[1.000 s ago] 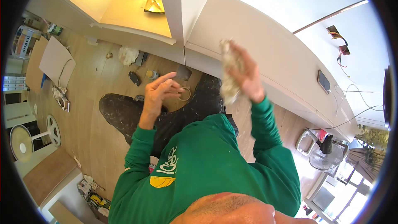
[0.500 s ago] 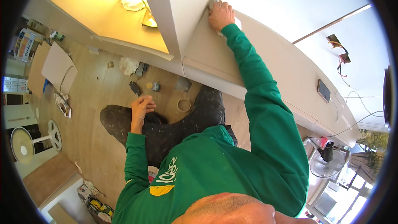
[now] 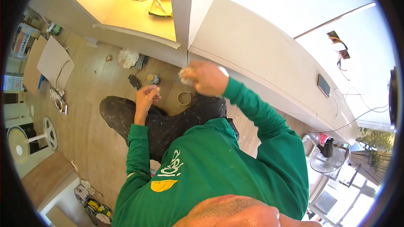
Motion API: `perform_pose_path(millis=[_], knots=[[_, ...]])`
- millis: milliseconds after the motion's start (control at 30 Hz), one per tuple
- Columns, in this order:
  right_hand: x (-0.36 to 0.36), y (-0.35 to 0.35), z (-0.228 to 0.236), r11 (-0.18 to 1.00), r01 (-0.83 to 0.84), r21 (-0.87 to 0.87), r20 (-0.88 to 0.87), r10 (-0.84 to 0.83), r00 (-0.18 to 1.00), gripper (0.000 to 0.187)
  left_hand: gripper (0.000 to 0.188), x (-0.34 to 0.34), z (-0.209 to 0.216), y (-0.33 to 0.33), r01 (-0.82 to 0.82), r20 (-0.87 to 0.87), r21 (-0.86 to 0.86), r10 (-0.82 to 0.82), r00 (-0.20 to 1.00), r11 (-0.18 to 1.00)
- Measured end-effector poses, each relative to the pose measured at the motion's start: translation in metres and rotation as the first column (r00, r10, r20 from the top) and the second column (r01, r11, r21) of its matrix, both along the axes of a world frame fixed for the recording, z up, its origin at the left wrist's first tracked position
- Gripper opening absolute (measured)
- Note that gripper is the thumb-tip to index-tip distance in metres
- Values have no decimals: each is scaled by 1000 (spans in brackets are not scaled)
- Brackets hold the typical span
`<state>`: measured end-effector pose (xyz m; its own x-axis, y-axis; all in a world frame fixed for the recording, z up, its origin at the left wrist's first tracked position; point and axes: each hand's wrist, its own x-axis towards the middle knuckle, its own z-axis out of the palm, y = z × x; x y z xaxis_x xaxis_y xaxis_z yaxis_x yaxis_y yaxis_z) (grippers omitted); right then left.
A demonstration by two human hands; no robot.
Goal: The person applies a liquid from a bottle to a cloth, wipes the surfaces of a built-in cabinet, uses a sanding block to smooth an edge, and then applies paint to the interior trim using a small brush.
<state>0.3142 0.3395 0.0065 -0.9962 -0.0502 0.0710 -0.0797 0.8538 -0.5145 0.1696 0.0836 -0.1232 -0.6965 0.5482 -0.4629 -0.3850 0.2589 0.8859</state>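
My right hand [image 3: 210,78] is closed around a crumpled whitish rag [image 3: 185,75], a little blurred by motion. It hangs in front of the long cabinet's [image 3: 252,38] front edge, above my lap. Part of the rag's white also shows by the wrist. Over my dark-trousered leg, my left hand [image 3: 145,99] is held with its fingers loosely bent and apart, with nothing seen in it. Below the right hand, on the wooden floor, lie a roll of tape [image 3: 184,98] and a small jar with a yellowish lid [image 3: 152,78].
A lit niche [image 3: 139,12] holds a yellow tray with a brush-like tool and a crumpled white piece. A phone [image 3: 323,85] lies on the cabinet top. Loose wires [image 3: 339,44] stick out of the wall. Boards [image 3: 54,63] and a white fan [image 3: 33,138] stand at left.
My right hand has come back from the cabinet's far corner toward me, down past its front edge, with the rag in it. The left hand has barely moved.
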Motion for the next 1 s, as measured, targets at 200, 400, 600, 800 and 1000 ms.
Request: perform_pose_path(millis=[200, 400, 600, 800, 1000], knots=[[15, 72, 33, 913, 372, -169, -139, -395, 908, 30, 31, 0, 2, -16, -23, -49, -53, 20, 999, 998], [-41, 63, -36, 857, 515, 25, -385, -468, 796, 20, 34, 2, -6, -5, 37, -84, -100, -46, 995, 994], [-89, 130, -36, 673, 647, 358, -372, -532, 760, 15, 44, -1, -16, 4, 15, -114, -114, -28, 993, 993], [-86, 115, -35, 636, 662, 397, -372, -548, 749, 21, 44, -2, -16, 6, 49, -133, -114, -64, 989, 992], [-77, 68, -39, 650, 643, 404, -386, -517, 764, 14, 43, 2, -22, -2, 29, -177, -121, -50, 983, 992]])
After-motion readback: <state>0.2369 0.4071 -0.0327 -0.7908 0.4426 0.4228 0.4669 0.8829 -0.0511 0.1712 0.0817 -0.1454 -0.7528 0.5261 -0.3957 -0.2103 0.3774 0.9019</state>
